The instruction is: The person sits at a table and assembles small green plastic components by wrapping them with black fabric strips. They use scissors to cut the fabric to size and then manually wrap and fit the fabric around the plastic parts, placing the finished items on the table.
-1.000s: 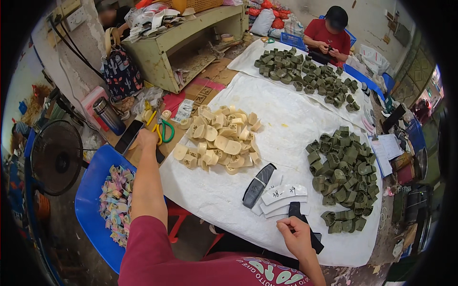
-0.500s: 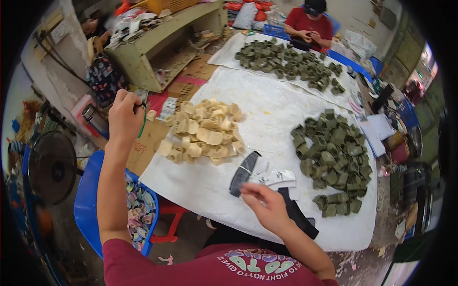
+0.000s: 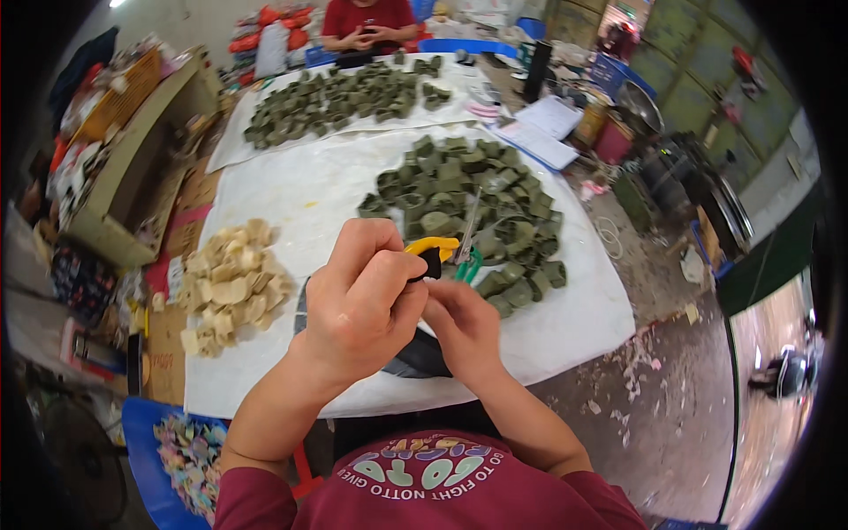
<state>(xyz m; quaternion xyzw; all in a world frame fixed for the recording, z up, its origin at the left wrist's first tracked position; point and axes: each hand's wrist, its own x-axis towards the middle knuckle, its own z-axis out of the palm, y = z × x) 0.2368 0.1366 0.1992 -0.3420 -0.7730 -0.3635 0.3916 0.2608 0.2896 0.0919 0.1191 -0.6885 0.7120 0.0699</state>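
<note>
My left hand (image 3: 362, 296) is closed around small snips with a yellow handle part (image 3: 431, 245), a green part (image 3: 469, 268) and a thin metal blade (image 3: 472, 225). A small black piece (image 3: 427, 263) shows beside its fingers. Pressed up close to it, my right hand (image 3: 464, 327) has its fingers drawn together; whatever they pinch is hidden. Below both hands dark fabric (image 3: 422, 355) lies on the white-covered table (image 3: 565, 327), partly covered by my wrists. Just beyond the snips spreads a heap of olive-green curved pieces (image 3: 442, 177).
Cream-coloured pieces (image 3: 234, 287) are heaped on the left. More olive pieces (image 3: 327, 97) lie at the far end, where a person in red (image 3: 369, 18) sits. A blue tub (image 3: 146, 446) of colourful pieces stands lower left. Papers (image 3: 543, 132) lie at the right edge.
My left hand has come from the far left to the middle, bringing the snips. My right hand has risen from the table to meet it. The view has swung right.
</note>
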